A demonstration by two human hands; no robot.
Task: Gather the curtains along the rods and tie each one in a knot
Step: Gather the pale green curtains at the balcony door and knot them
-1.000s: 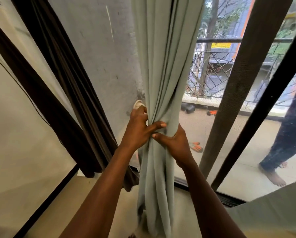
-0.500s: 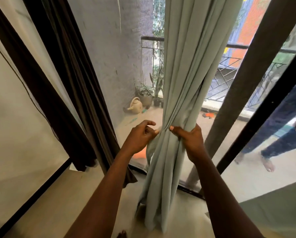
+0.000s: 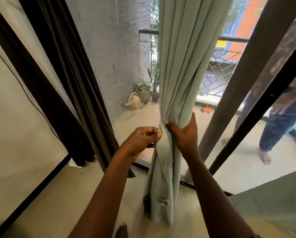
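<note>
A pale green curtain (image 3: 183, 66) hangs bunched in the middle of the glass door, its hem reaching the floor. My right hand (image 3: 186, 134) grips the gathered bundle, fingers wrapped round its right side and thumb across the front. My left hand (image 3: 143, 138) pinches the curtain's left edge at the same height, fingers curled. A dark brown curtain (image 3: 71, 83) hangs gathered at the left. The rods are out of view.
Behind the glass is a balcony with a watering can (image 3: 133, 100), potted plants (image 3: 143, 90) and a railing (image 3: 226, 62). A person's legs and bare foot (image 3: 265, 157) stand on the balcony at right. A dark door frame (image 3: 243, 83) slants beside the curtain.
My right hand has moved round the bundle's right side and closed over it. My left hand has slipped to the curtain's left edge. The view shifted, showing more of the balcony.
</note>
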